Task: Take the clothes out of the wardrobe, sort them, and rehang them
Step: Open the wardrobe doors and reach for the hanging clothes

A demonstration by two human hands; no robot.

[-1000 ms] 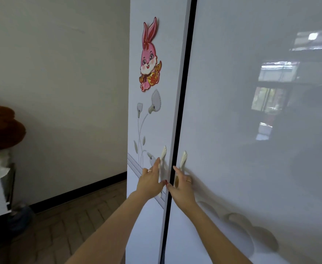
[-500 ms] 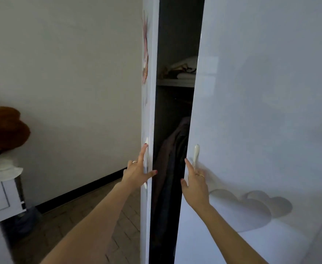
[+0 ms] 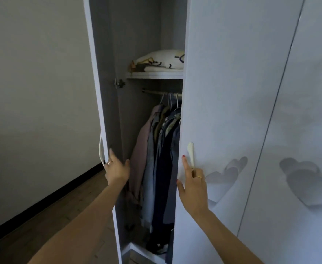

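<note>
Hanging clothes (image 3: 157,161) fill wardrobe (image 3: 137,35) rail; folded bedding (image 3: 162,60) on shelf above. Left hand (image 3: 117,171) flat-fingered on left door (image 3: 99,92); right hand (image 3: 193,187) curls around right handle (image 3: 191,154). Wood floor (image 3: 65,206), grey wall (image 3: 32,92).

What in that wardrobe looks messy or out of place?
Little stands out. The hanging clothes are crammed together at the rail, and some garment lies crumpled on the wardrobe floor. The folded bedding on the shelf looks tidy.
</note>
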